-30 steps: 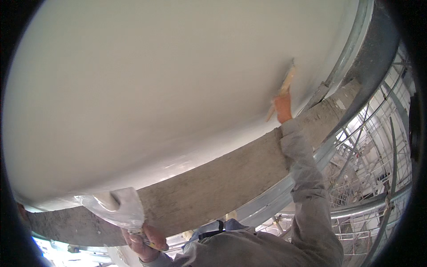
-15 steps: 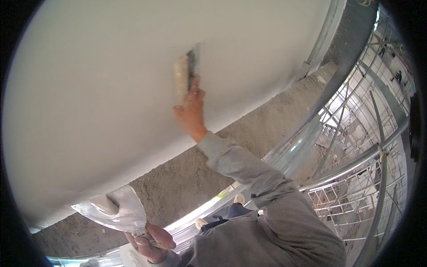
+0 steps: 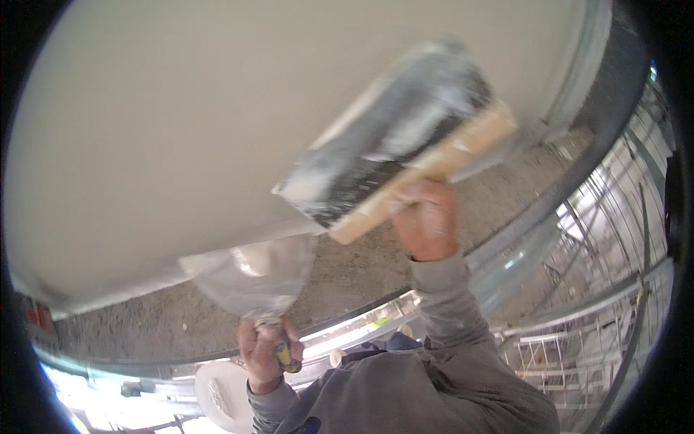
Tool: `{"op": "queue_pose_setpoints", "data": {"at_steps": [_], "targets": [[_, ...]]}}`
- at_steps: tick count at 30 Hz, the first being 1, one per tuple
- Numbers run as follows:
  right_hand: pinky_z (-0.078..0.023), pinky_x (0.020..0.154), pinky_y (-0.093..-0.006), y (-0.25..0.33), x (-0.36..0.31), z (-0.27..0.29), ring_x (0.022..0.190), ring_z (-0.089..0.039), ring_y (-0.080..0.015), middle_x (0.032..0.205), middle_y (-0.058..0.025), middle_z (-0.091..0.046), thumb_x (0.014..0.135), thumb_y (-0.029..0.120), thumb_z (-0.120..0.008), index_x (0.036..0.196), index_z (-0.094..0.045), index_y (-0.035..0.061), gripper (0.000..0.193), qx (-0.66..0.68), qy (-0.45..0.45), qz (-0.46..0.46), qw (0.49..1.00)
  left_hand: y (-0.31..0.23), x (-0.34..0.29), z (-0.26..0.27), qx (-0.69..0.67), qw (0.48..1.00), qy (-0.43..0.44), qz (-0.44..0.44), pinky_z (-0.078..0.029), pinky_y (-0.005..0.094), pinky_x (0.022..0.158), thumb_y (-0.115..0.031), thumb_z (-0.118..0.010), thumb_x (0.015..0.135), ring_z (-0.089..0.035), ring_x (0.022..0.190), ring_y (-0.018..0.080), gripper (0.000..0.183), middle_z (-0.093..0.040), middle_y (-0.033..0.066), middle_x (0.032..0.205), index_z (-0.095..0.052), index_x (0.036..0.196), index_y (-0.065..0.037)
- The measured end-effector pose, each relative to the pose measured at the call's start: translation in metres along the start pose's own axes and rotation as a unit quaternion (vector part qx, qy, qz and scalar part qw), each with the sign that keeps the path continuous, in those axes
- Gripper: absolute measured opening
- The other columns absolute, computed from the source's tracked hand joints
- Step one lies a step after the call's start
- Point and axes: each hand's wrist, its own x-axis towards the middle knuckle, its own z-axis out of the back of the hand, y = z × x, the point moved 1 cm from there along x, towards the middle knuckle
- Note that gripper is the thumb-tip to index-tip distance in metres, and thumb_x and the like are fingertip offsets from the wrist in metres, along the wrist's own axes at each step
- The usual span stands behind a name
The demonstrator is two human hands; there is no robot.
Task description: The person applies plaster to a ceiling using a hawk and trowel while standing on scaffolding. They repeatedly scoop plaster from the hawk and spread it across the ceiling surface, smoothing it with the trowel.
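Observation:
My right hand grips the pale wooden edge of a wide plastering blade. Its dark metal face is smeared with white plaster and blurred by motion, and it stands in front of the white plastered surface. Lower and to the left, my left hand is closed around the handle of a broad putty knife. White plaster coats that blade, with a thicker lump near its upper edge. The two tools are close together, the knife below the plastering blade's lower left end; whether they touch I cannot tell.
A rough grey concrete strip runs under the white surface. Scaffold bars and a curved rail fill the right side, with a lower level beyond. At lower left is a round white object, and a small red patch shows at far left.
My right hand has come down and to the right, and the plastering blade has turned its broad smeared face into view. My left hand has moved up and right with the putty knife.

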Motion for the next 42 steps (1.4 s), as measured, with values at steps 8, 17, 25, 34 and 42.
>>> {"op": "queue_pose_setpoints", "data": {"at_steps": [8, 17, 25, 34, 42], "targets": [[-0.039, 0.085, -0.0367, 0.051, -0.004, 0.051, 0.081, -0.055, -0.0178, 0.074, -0.0031, -0.059, 0.059, 0.007, -0.048, 0.092, -0.058, 0.0069, 0.034, 0.148, 0.129, 0.04, 0.98, 0.025, 0.011, -0.047, -0.013, 0.995, 0.089, 0.05, -0.039, 0.022, 0.041, -0.024, -0.049, 0.083, -0.052, 0.048, 0.0129, 0.029, -0.056, 0.0114, 0.069, -0.049, 0.087, 0.005], [-0.039, 0.086, -0.0391, 0.083, -0.001, 0.138, 0.088, -0.054, -0.0244, 0.1, -0.0116, -0.055, 0.074, 0.013, -0.052, 0.106, -0.048, 0.0033, 0.034, 0.203, 0.202, -0.076, 0.955, 0.045, 0.033, -0.149, 0.028, 0.989, 0.147, 0.02, -0.038, 0.0218, 0.04, -0.03, -0.048, 0.083, -0.051, 0.05, 0.013, 0.039, -0.055, 0.0108, 0.072, -0.046, 0.096, 0.007], [-0.046, 0.072, -0.0342, 0.141, -0.014, 0.147, 0.081, -0.053, -0.0192, 0.091, -0.0087, -0.053, 0.074, 0.009, -0.055, 0.101, -0.046, 0.0003, 0.03, -0.277, 0.26, -0.041, 0.924, 0.069, 0.025, -0.186, -0.005, 0.98, 0.058, -0.192, -0.04, 0.0248, 0.04, -0.037, -0.042, 0.082, -0.05, 0.046, 0.0148, 0.048, -0.055, 0.0115, 0.069, -0.041, 0.103, 0.006], [-0.043, 0.068, -0.0309, 0.279, 0.07, 0.286, 0.071, -0.053, -0.0163, 0.078, -0.0068, -0.054, 0.07, -0.002, -0.049, 0.081, -0.053, 0.004, 0.013, -0.535, -0.099, 0.302, 0.783, 0.09, 0.03, -0.18, -0.057, 0.962, -0.193, -0.187, -0.029, 0.0192, 0.021, -0.033, -0.031, 0.089, -0.031, 0.028, 0.0066, 0.036, -0.043, 0.002, 0.062, -0.039, 0.098, 0.001], [-0.037, 0.077, -0.0377, 0.361, 0.142, 0.395, 0.085, -0.05, -0.0346, 0.092, -0.0206, -0.053, 0.067, -0.002, -0.046, 0.095, -0.051, -0.0013, 0.028, -0.849, -0.118, 0.388, 0.34, 0.1, 0.023, -0.196, 0.012, 0.942, -0.309, -0.129, -0.027, 0.0179, 0.024, -0.039, -0.036, 0.087, -0.031, 0.032, 0.0051, 0.041, -0.039, 0.0, 0.055, -0.043, 0.101, -0.002]]}}
